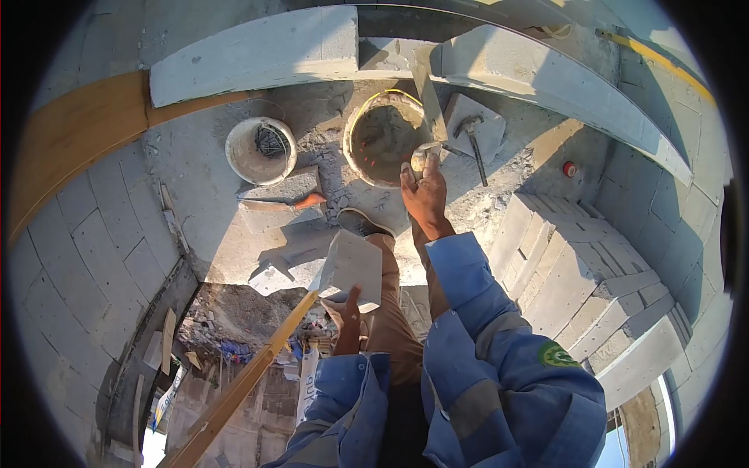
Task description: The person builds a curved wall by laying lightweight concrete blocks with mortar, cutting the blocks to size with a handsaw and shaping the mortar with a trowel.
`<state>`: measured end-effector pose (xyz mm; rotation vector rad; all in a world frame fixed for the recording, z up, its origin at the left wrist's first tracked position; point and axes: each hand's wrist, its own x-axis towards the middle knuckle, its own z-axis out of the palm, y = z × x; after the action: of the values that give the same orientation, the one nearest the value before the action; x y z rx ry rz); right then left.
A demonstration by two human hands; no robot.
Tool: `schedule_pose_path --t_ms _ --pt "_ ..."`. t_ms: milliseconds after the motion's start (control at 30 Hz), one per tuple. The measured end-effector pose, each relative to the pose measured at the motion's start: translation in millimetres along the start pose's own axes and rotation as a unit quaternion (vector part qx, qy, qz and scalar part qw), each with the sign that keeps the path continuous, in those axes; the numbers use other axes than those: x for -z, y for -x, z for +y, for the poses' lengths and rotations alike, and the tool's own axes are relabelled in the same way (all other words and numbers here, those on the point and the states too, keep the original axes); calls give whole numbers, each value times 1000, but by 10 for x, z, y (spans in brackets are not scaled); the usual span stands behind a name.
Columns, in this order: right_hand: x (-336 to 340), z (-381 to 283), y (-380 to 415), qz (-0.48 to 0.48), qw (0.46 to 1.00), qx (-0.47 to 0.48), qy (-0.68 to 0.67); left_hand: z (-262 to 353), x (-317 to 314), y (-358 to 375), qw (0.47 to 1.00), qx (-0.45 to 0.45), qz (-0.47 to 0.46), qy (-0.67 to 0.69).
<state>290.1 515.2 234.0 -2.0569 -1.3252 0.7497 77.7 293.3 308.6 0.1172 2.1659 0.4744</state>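
Observation:
My right hand (pixel 425 195) is closed round the handle of a trowel (pixel 430 105). The blade points away from me and overlaps the right rim of a bucket of grey mortar (pixel 382 136). In my left hand (pixel 347 320) is a pale grey block (pixel 353 265), gripped at its near lower side and held tilted near my leg. A hammer (pixel 473 144) lies right of the mortar bucket, its head over a flat block piece (pixel 491 117).
A white bucket (pixel 240 156) with nail-like metal pieces stands left. A handsaw (pixel 308 200) lies on a block below it. Stacked blocks (pixel 577 265) rise at right. A long wooden strip (pixel 242 382) slants up from below. Opposite me runs a block wall (pixel 265 51).

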Motion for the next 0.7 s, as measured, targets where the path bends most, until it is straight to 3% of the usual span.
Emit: schedule_pose_path --t_ms 67,100,133,200,233,500,700 --pt "115 -136 -249 -94 968 -158 -172 109 -82 54 1000 13 6 -26" --pt "224 -284 -349 -162 888 -254 -347 72 -114 51 1000 8 2 4" --pt "184 -289 -409 -163 889 -254 -345 37 -133 58 999 5 -1 33" --pt "67 -263 -575 -201 767 -277 -543 22 -153 95 997 6 -19 72" --pt "56 -350 -641 -202 747 -285 -566 25 -171 95 993 3 -36 112" --pt "-108 -158 -938 -254 756 -256 -547 19 -201 94 1000 12 -20 21" --pt "162 -41 -853 -186 743 -305 -566 25 -256 89 1000 5 -16 -3"
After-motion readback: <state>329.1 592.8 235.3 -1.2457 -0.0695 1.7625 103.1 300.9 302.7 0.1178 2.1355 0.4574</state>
